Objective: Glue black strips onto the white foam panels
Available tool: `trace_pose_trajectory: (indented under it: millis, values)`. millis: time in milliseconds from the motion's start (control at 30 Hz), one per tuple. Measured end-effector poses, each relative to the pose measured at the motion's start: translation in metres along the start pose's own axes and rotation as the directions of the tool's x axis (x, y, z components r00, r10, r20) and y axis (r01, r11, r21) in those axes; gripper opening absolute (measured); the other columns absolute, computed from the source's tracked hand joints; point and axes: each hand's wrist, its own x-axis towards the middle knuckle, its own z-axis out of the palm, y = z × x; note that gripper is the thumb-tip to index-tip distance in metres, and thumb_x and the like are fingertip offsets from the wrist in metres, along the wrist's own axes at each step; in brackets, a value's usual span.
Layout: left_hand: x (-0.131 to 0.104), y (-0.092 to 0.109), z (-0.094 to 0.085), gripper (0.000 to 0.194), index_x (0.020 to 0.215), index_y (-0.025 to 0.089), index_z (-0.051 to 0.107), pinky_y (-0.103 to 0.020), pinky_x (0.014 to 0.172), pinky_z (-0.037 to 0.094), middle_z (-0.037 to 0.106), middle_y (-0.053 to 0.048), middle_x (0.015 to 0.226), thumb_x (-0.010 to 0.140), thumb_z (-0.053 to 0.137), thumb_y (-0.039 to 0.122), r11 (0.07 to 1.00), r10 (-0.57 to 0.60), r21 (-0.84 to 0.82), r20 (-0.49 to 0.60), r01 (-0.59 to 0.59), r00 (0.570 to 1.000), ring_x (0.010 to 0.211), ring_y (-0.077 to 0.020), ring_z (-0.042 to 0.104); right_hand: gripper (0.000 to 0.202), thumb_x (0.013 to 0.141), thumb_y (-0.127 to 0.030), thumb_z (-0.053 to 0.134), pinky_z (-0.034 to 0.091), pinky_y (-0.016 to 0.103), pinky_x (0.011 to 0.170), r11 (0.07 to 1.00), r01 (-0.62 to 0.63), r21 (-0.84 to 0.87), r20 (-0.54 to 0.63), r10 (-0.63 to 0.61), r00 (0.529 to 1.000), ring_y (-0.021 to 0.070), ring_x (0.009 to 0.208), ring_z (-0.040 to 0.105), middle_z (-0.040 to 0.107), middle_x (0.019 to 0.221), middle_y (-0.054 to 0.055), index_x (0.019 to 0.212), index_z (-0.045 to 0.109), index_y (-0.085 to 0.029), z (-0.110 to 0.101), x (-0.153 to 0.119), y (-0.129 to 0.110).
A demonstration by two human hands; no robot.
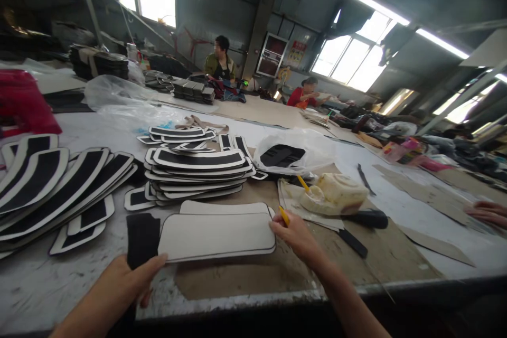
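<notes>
A pale, gently curved panel (217, 235) with a dark edge is held between my two hands near the table's front. My left hand (127, 280) pinches its lower left corner, thumb on top. At the right end, my right hand (295, 235) grips the panel's edge and also has a yellow stick (284, 216) between its fingers. Another pale panel (224, 207) shows just behind the held one. Left of it lies a black piece (141, 237), partly hidden by my left hand. Behind stands a stack of white-bordered black panels (200, 158).
More bordered panels (51, 185) fan out at the left. A cut-open plastic container (340, 194) with a yellow stick stands at the right, beside black strips (353, 243). Behind it is a clear bag (317, 148) of black pieces. A co-worker's hand (489, 214) rests at far right.
</notes>
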Motion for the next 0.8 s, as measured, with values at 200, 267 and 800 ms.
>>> trace_pose_trajectory:
  millis: [200,267,800]
  values:
    - [-0.025,-0.031,0.015,0.056,0.029,0.024,0.034,-0.03,0.046,0.039,0.033,0.003,0.027,0.062,0.052,0.066,0.96,-0.069,-0.248,0.23,0.127,0.971,0.031,-0.0154,0.042,0.018,0.075,-0.031,0.05,0.035,0.027,0.056,0.996,0.037,-0.079,0.006,-0.037,0.999,0.0154,0.058,0.047,0.051,0.06,0.0,0.063,0.053,-0.018,0.008,-0.03,0.012]
    - [-0.026,-0.03,0.015,0.056,0.031,0.024,0.033,-0.029,0.045,0.038,0.034,0.003,0.027,0.065,0.05,0.064,0.945,-0.069,-0.295,0.242,0.141,0.968,0.031,-0.0144,0.042,0.028,0.079,-0.039,0.048,0.035,0.029,0.058,0.985,0.11,-0.13,-0.15,-0.129,0.98,0.0159,0.059,0.046,0.051,0.061,0.001,0.061,0.052,-0.018,0.008,-0.039,0.008]
    - [-0.03,-0.028,0.004,0.043,0.039,0.02,0.041,-0.026,0.048,0.038,0.04,0.003,0.032,0.072,0.045,0.047,0.929,0.049,-0.361,0.343,0.083,0.938,0.037,-0.0139,0.046,0.052,0.085,-0.05,0.046,0.017,0.015,0.03,0.001,0.164,0.987,-0.161,0.176,0.971,0.0046,0.034,0.02,0.026,0.042,-0.009,0.047,0.033,-0.017,0.145,-0.045,-0.136]
